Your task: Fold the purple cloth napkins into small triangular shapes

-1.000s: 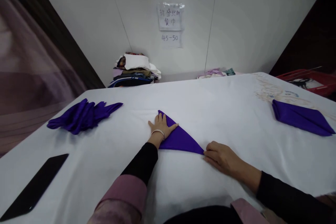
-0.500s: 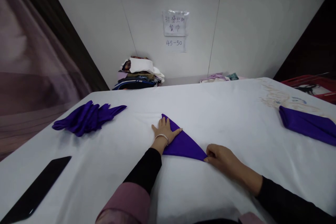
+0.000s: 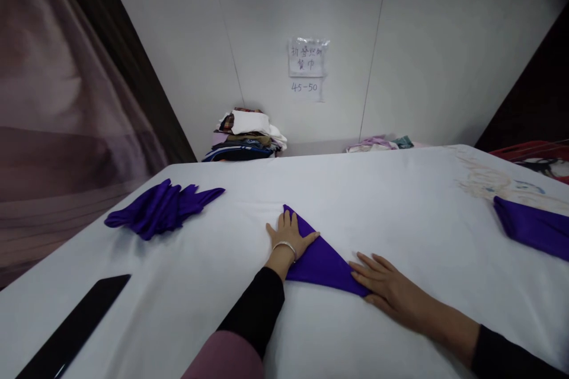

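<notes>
A purple napkin [image 3: 320, 260], folded into a triangle, lies flat on the white table [image 3: 400, 213] in front of me. My left hand [image 3: 288, 235], with a silver bracelet at the wrist, lies flat and open on the napkin's far left corner. My right hand [image 3: 380, 284] rests flat with its fingers spread on the napkin's near right corner.
A bunched pile of purple napkins [image 3: 162, 210] lies at the left. Another purple napkin [image 3: 531, 228] lies at the right edge. A black phone [image 3: 73, 331] sits near the front left. Folded clothes [image 3: 244, 136] are stacked by the wall, under a paper sign [image 3: 307, 59].
My right hand has gone from pinching the napkin's right corner to lying flat on it with fingers stretched out. My head has tilted, so everything sits lower and further right in view.
</notes>
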Demonstrator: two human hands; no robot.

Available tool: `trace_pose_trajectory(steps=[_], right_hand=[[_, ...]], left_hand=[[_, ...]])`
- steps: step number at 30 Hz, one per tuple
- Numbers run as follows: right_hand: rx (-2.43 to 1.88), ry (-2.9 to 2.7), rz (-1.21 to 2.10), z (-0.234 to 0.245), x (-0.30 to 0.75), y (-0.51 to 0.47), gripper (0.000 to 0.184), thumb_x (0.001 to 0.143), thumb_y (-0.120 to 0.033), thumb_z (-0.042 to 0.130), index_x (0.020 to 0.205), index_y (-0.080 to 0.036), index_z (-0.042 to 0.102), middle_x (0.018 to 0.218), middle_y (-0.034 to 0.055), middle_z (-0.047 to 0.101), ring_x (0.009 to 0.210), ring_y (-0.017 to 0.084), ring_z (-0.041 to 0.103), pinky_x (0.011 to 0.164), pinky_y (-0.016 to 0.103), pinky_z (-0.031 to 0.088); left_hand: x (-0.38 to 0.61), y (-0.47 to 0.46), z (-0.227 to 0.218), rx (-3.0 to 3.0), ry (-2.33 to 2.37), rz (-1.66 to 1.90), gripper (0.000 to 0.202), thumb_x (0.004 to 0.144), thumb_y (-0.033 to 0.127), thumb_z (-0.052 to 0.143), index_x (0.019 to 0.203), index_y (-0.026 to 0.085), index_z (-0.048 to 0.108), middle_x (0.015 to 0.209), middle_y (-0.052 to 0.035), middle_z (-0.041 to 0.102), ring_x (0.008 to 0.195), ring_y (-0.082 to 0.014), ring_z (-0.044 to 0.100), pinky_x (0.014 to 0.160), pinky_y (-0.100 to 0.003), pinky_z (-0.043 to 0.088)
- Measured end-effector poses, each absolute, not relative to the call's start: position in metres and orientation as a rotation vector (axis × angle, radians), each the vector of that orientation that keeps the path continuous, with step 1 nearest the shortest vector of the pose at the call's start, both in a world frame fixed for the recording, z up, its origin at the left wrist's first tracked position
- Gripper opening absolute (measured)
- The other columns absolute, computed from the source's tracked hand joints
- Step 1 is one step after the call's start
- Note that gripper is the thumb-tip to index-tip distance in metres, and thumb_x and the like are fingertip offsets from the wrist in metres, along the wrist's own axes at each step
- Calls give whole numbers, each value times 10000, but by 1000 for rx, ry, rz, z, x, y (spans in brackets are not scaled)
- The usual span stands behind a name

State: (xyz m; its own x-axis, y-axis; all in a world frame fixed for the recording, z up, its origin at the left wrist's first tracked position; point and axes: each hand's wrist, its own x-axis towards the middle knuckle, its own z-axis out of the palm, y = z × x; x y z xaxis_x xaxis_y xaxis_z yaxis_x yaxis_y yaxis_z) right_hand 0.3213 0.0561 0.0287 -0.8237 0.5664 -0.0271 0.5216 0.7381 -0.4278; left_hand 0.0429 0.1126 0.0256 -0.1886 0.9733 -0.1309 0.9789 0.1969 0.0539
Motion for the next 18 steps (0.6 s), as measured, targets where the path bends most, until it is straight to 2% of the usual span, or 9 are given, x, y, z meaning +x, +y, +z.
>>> trace_pose_trajectory(steps=[5,11,18], right_hand=[[-910,-2845,657,26,329,50,514,937,-376,377,1417,-340,194,1461,22,274,1364,256,116,1086,561,122],[-912,-2840,651,23,340,50,538,916,-401,419,1408,-356,204,1459,6,264,1355,268,148,1087,559,130],[-883,-2761,592,62,313,52,661,891,-440,455,1435,-305,104,1499,23,111,1366,268,97,1111,509,102]], left_hand=[[42,112,26,1902,2310,-56,1022,674,816,157,1439,138,154,1519,-88,75,1370,-350,-17,1028,-653,53],[42,113,23,1906,2319,-39,1028,667,821,147,1439,141,162,1518,-92,81,1368,-360,-9,1026,-655,54],[40,113,18,1925,2332,-16,1014,673,818,132,1438,153,170,1515,-99,94,1372,-344,2,1029,-652,42]])
